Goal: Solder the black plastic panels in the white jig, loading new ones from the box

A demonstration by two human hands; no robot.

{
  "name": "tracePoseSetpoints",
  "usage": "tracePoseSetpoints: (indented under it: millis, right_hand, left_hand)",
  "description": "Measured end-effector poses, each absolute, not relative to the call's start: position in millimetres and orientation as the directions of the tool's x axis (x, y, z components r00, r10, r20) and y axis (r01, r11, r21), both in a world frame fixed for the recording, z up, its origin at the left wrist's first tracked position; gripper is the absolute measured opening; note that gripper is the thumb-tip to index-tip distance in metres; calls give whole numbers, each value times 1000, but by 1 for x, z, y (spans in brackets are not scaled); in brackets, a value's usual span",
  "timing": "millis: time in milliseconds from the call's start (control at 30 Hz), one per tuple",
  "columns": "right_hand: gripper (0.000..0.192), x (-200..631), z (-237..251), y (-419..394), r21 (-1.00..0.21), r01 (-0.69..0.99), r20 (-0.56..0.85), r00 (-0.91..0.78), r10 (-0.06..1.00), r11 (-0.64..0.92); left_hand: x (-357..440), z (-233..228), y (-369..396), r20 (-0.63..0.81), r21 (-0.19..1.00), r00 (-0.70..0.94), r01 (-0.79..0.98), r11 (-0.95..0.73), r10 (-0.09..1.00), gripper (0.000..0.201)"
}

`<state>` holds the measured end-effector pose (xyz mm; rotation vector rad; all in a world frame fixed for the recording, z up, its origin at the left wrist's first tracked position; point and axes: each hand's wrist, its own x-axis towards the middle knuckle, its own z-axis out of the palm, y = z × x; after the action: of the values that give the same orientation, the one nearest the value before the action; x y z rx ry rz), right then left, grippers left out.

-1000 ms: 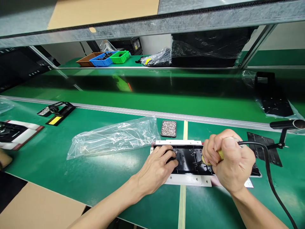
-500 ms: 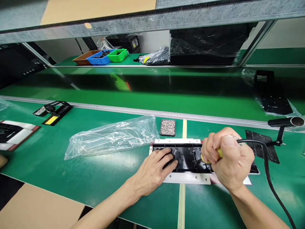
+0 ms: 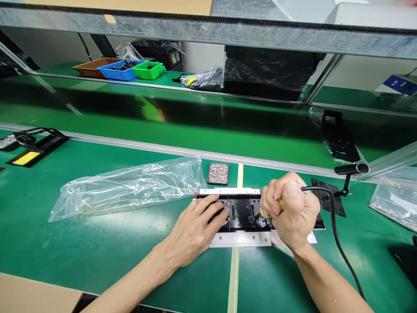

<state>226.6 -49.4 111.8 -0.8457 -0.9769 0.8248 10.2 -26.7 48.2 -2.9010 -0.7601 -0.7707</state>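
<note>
A long black plastic panel (image 3: 239,219) lies in a white fixture (image 3: 237,239) on the green bench. My left hand (image 3: 197,226) rests on the panel's left part, fingers stretched out and slightly apart, pressing on it. Closed in a fist, my right hand (image 3: 291,213) grips the yellow handle of a corded soldering iron (image 3: 265,213). Its tip end points down and left at the middle of the panel, beside small posts; whether it touches cannot be made out. A black cord (image 3: 332,213) leaves the top of my fist and runs down to the right.
A clear plastic bag (image 3: 130,189) lies left of the fixture. Behind it sits a small black tray (image 3: 218,174) of silvery bits. Iron stands (image 3: 347,174) are at right and far left. A metal shelf (image 3: 182,37) crosses above; coloured bins (image 3: 148,70) stand at the back.
The camera view has swung to the right, so the scene sits further left. Both hands keep nearly the same place on the panel and the iron.
</note>
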Motion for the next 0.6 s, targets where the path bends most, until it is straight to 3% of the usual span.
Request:
tracePoseSetpoints:
  millis: [133, 400, 600]
  right_hand:
    - [39, 225, 114, -49, -883, -204, 345, 327, 880, 422]
    - [41, 224, 114, -50, -882, -150, 381, 330, 864, 446]
    - [44, 224, 109, -47, -883, -197, 349, 334, 876, 427]
  left_hand:
    - [22, 55, -17, 537, 165, 690, 479, -862, 486, 24]
    - [38, 48, 15, 586, 475, 476, 454, -754, 656, 21]
    - [11, 26, 35, 646, 525, 300, 492, -694, 702, 21]
